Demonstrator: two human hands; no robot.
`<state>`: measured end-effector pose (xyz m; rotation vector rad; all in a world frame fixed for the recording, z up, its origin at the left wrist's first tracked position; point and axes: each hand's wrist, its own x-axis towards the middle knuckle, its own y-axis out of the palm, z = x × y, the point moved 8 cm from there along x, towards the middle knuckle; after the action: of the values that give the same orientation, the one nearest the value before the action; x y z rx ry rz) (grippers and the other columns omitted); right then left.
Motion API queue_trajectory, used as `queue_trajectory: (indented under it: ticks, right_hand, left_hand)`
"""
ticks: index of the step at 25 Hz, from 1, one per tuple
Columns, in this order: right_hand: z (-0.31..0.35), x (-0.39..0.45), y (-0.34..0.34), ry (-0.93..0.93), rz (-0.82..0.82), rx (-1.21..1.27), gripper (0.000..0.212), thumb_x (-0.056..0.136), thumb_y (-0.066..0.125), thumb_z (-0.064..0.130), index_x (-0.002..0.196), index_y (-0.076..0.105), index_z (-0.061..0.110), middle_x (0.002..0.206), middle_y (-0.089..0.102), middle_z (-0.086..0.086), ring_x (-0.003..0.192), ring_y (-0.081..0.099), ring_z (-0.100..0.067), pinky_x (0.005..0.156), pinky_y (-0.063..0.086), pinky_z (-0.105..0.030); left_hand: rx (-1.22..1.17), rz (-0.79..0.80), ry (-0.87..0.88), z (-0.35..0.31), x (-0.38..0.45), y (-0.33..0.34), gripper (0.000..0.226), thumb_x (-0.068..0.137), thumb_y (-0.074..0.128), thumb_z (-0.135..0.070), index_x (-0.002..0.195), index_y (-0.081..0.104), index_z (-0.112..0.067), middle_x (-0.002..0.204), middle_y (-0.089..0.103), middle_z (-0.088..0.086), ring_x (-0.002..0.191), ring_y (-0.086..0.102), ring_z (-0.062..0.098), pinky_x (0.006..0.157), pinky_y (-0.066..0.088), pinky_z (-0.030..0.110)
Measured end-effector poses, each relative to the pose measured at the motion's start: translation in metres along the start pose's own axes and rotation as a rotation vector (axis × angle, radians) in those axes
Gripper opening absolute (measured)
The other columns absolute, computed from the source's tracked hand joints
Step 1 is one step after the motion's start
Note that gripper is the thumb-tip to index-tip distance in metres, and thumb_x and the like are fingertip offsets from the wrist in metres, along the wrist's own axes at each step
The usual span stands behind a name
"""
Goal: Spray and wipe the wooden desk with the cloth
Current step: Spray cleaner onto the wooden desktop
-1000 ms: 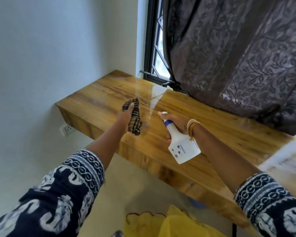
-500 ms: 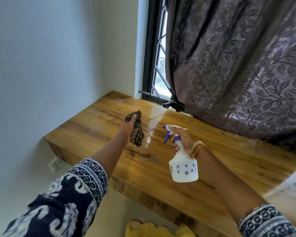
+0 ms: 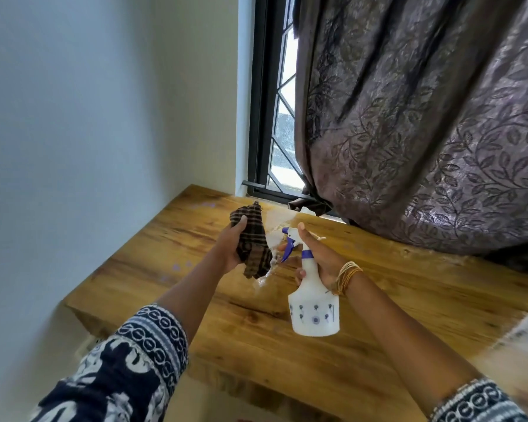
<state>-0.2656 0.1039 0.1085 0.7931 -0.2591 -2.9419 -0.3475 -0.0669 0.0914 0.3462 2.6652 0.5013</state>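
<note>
**2 hands up over the desk, cloth in one, sprayer in the other**

Here we are above the wooden desk (image 3: 363,300), a thick slab set into the corner against the pale wall (image 3: 89,132). The left hand (image 3: 229,251) is clenched around a bunched brown striped cloth (image 3: 252,239), thumb pressed across the top, the loose end hanging down past the palm, clear of the wood. Just beside it, the right hand (image 3: 320,260) grasps the neck of a white spray bottle (image 3: 314,309) with small blue flower prints. The thumb sticks up alongside the head and a finger curls at the blue trigger (image 3: 288,249). The nozzle points toward the cloth and the far part of the desk. The bottle hangs upright in the air, its base off the surface.

A shiny patch (image 3: 275,226) shows on the desk behind the cloth, under the window (image 3: 281,117). Thin golden bangles (image 3: 346,277) circle the right wrist. Both forearms come out of dark blue and white patterned sleeves (image 3: 141,354). A dark leaf-pattern curtain (image 3: 424,117) hangs over the window and reaches down to the desk's back edge.
</note>
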Motion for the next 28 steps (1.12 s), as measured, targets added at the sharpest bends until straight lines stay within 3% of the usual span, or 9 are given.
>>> queue_trajectory:
  ticks: [4, 7, 10, 11, 14, 19, 21, 25, 28]
  right_hand:
    - [0.008, 0.009, 0.008, -0.083, -0.086, -0.093, 0.080, 0.082, 0.045, 0.079, 0.109, 0.071, 0.008, 0.099, 0.074, -0.015, 0.043, 0.044, -0.014, 0.046, 0.044, -0.024]
    - [0.017, 0.009, 0.012, -0.156, -0.193, -0.241, 0.074, 0.088, 0.042, 0.071, 0.113, 0.067, 0.005, 0.078, 0.075, -0.010, 0.038, 0.052, -0.016, 0.044, 0.044, -0.023]
    - [0.022, 0.015, 0.013, -0.217, -0.305, -0.368, 0.100, 0.072, 0.046, 0.085, 0.116, 0.064, -0.003, 0.086, 0.067, -0.021, 0.054, 0.063, -0.030, 0.050, 0.046, -0.028]
    - [0.022, 0.020, 0.012, -0.235, -0.320, -0.401, 0.108, 0.066, 0.046, 0.091, 0.111, 0.063, -0.006, 0.078, 0.064, -0.020, 0.050, 0.060, -0.028, 0.051, 0.047, -0.030]
    - [0.026, 0.021, 0.013, -0.250, -0.353, -0.401, 0.081, 0.083, 0.046, 0.074, 0.091, 0.063, -0.005, 0.052, 0.059, -0.003, 0.033, 0.047, -0.015, 0.039, 0.041, -0.022]
    - [0.025, 0.024, 0.019, -0.244, -0.313, -0.405, 0.072, 0.083, 0.049, 0.071, 0.103, 0.067, 0.005, 0.081, 0.069, -0.011, 0.058, 0.062, -0.025, 0.049, 0.049, -0.026]
    - [0.023, 0.024, 0.023, -0.250, -0.270, -0.384, 0.082, 0.071, 0.055, 0.081, 0.107, 0.068, 0.008, 0.092, 0.073, -0.017, 0.067, 0.062, -0.035, 0.048, 0.049, -0.028]
    - [0.026, 0.022, 0.019, -0.316, -0.346, -0.384, 0.102, 0.069, 0.053, 0.084, 0.105, 0.060, -0.011, 0.080, 0.066, -0.025, 0.044, 0.046, -0.023, 0.046, 0.042, -0.029]
    - [0.027, 0.022, 0.020, -0.338, -0.311, -0.375, 0.066, 0.093, 0.049, 0.059, 0.082, 0.063, -0.005, 0.080, 0.067, -0.032, 0.031, 0.045, -0.019, 0.037, 0.039, -0.023]
  left_hand:
    - [-0.008, 0.048, -0.011, -0.001, 0.011, -0.003, 0.050, 0.100, 0.043, -0.049, 0.131, 0.053, -0.011, 0.127, 0.063, 0.019, 0.118, 0.059, 0.039, 0.090, 0.053, 0.048]
    - [0.025, 0.074, -0.028, 0.001, 0.015, -0.002, 0.051, 0.100, 0.039, -0.052, 0.132, 0.052, -0.013, 0.128, 0.062, 0.018, 0.117, 0.060, 0.037, 0.094, 0.050, 0.051]
    - [0.032, 0.090, -0.033, 0.004, 0.020, -0.007, 0.049, 0.101, 0.038, -0.052, 0.128, 0.054, -0.014, 0.128, 0.062, 0.020, 0.118, 0.059, 0.039, 0.099, 0.047, 0.054]
    - [0.031, 0.096, -0.032, 0.004, 0.020, -0.007, 0.050, 0.101, 0.037, -0.051, 0.127, 0.055, -0.013, 0.128, 0.062, 0.020, 0.119, 0.058, 0.039, 0.099, 0.046, 0.053]
    - [0.033, 0.110, -0.035, 0.004, 0.023, -0.012, 0.054, 0.100, 0.038, -0.053, 0.131, 0.054, -0.011, 0.129, 0.062, 0.021, 0.120, 0.058, 0.040, 0.099, 0.046, 0.052]
    - [0.027, 0.119, -0.018, 0.003, 0.027, -0.015, 0.053, 0.101, 0.037, -0.053, 0.131, 0.053, -0.012, 0.129, 0.061, 0.020, 0.120, 0.058, 0.040, 0.101, 0.045, 0.054]
    - [0.025, 0.124, -0.013, 0.001, 0.027, -0.015, 0.053, 0.101, 0.037, -0.052, 0.132, 0.052, -0.012, 0.129, 0.061, 0.020, 0.120, 0.057, 0.039, 0.099, 0.047, 0.052]
    - [0.020, 0.128, -0.026, 0.003, 0.028, -0.016, 0.053, 0.100, 0.038, -0.053, 0.133, 0.051, -0.014, 0.129, 0.061, 0.019, 0.119, 0.058, 0.038, 0.098, 0.047, 0.052]
    - [0.015, 0.135, -0.029, 0.003, 0.029, -0.016, 0.054, 0.100, 0.038, -0.053, 0.132, 0.053, -0.013, 0.129, 0.061, 0.020, 0.119, 0.058, 0.040, 0.099, 0.046, 0.053]
